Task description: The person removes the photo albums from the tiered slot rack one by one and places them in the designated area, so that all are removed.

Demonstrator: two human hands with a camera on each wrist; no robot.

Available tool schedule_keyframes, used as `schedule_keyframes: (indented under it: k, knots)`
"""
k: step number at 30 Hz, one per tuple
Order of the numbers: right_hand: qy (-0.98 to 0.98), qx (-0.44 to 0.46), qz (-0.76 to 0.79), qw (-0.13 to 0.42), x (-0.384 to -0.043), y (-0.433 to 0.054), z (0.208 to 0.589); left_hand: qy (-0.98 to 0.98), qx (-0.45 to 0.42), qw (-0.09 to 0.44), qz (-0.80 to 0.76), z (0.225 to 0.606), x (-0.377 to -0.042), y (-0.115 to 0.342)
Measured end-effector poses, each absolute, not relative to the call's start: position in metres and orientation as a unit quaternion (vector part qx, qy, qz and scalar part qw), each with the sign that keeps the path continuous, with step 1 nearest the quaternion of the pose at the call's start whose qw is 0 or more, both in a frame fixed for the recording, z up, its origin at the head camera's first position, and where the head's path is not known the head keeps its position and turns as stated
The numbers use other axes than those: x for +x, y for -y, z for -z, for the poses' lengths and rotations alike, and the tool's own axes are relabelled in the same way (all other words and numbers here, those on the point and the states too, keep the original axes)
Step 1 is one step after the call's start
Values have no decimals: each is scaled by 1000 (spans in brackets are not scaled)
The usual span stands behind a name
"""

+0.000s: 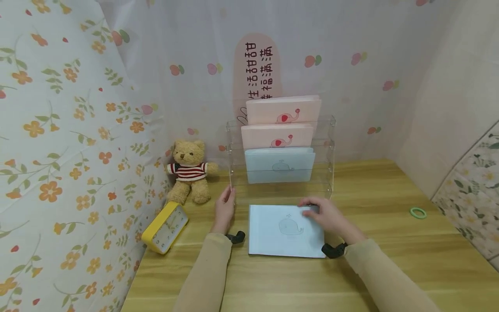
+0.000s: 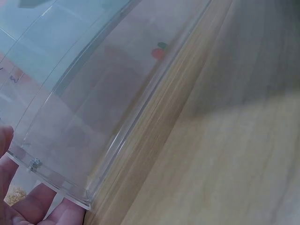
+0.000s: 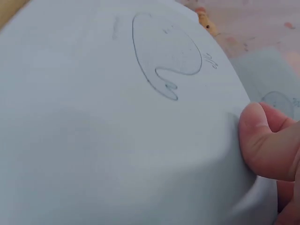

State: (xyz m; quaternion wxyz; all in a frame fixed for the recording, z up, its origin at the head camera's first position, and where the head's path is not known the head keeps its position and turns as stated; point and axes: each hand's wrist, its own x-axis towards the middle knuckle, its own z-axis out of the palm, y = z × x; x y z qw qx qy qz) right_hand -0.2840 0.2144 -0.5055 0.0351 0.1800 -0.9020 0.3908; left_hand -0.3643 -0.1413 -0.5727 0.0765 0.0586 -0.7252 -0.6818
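My left hand [image 1: 224, 210] grips the lower left side of a clear acrylic file rack [image 2: 70, 194]; in the left wrist view its thumb and fingers lie on either side of the panel edge. A light blue booklet with a whale drawing [image 1: 269, 242] lies flat on the table in front of the rack. At its upper right edge, my right hand [image 1: 327, 216] pinches it, thumb on the cover and fingers beneath, as the right wrist view shows. Standing in the rack are two pink elephant booklets [image 1: 259, 112] and another blue whale booklet [image 1: 278, 175].
A teddy bear [image 1: 189, 171] in a striped shirt sits left of the rack. Nearer on that side stands a yellow clock [image 1: 165, 227]. On the right of the wooden table [image 1: 273, 286] lies a green ring [image 1: 418, 212]. Patterned cloth hangs behind and at the sides.
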Motion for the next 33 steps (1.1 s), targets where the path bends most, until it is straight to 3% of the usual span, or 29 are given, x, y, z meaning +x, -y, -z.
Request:
schedule_keyframes:
  k: [16,33]
  knots:
    - [902,169,-389,-74,-272,-216,555,732,52,86,673,567,-360,139]
    - [905,182,-383,-18,-255,-219,575,736,46,82,670,576,-362,142]
